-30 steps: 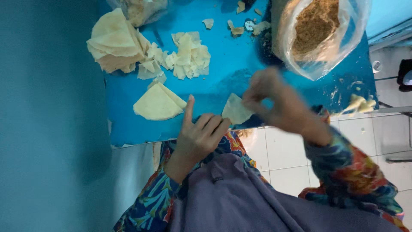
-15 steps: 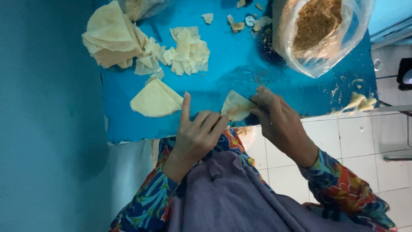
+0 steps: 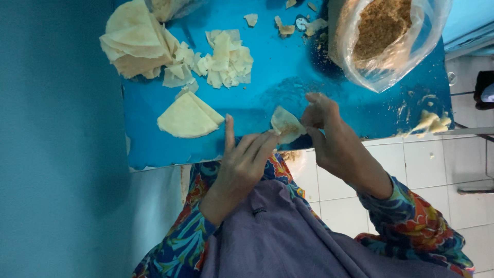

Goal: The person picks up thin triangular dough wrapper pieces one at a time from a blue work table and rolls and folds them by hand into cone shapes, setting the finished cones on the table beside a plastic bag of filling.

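A small, pale, folded pastry wrapper (image 3: 286,125) with a little brown filling showing at its lower edge is held between the two hands, just above the near edge of the bright blue bench (image 3: 267,87). The left hand (image 3: 242,164) touches the wrapper's lower left corner with its fingertips; its index finger points straight up over the bench and the other fingers are loosely extended, so it steadies the piece rather than closing on it. The right hand (image 3: 329,128) pinches the wrapper's right edge between thumb and fingers, closed narrowly on it.

Just left of the left hand's raised finger, a pale yellow quarter-round folded pastry sheet (image 3: 189,116) lies flat on the bench, apart from the hands. Farther back left is a stack of folded pale pastry sheets (image 3: 135,44), with a heap of small cut wrapper pieces (image 3: 222,59) beside it. At the far right of the bench, a clear plastic bag of brown crumbly filling (image 3: 383,33) stands open, well beyond the right hand.
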